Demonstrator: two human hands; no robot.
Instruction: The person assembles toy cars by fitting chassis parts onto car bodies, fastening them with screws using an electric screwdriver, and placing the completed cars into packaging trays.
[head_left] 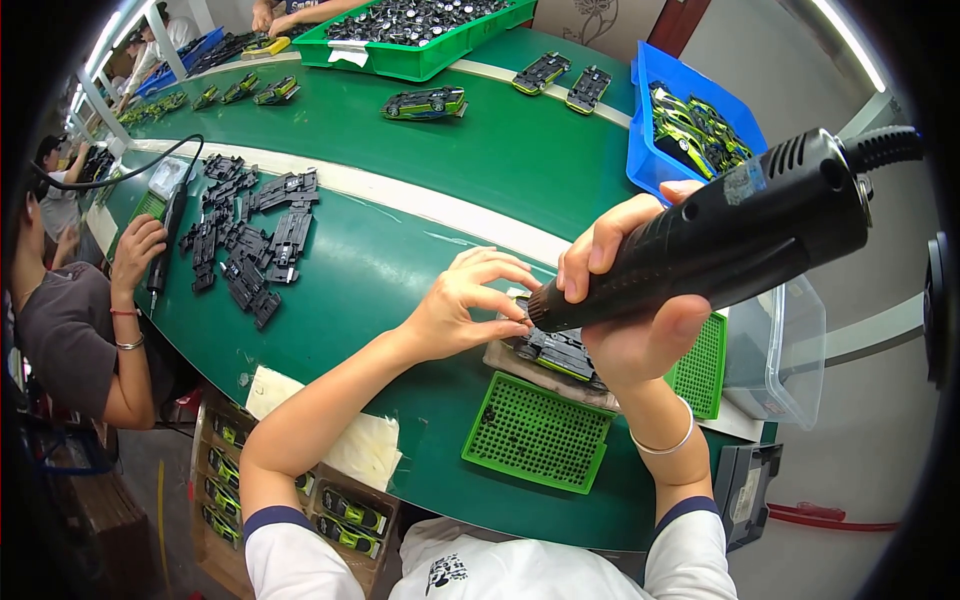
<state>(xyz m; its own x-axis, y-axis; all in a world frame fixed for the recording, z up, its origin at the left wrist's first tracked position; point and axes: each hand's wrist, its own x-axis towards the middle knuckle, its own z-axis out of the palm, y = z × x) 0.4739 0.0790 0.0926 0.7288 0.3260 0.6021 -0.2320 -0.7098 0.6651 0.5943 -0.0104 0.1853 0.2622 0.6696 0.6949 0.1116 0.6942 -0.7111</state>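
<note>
My right hand (632, 350) is wrapped round a thick black electric screwdriver (730, 230), tilted with its nose pointing down to the left. At that nose, the thumb and forefinger of my left hand (462, 305) are pinched together; whatever lies between them is too small to make out. Just below both hands, a toy car (562, 352) with its black underside up rests on a light-coloured block (510, 362). The screwdriver and my fingers hide part of it. Nearer to me lies a green perforated tray (540, 430) dotted with small dark pieces.
Black chassis parts (290, 235) are heaped to the left, beside a co-worker's hand (138, 250) on another screwdriver. Toy cars (425, 103) sit across the far belt. A blue bin (640, 120), a clear bin (790, 350) and another green tray (705, 365) stand at right.
</note>
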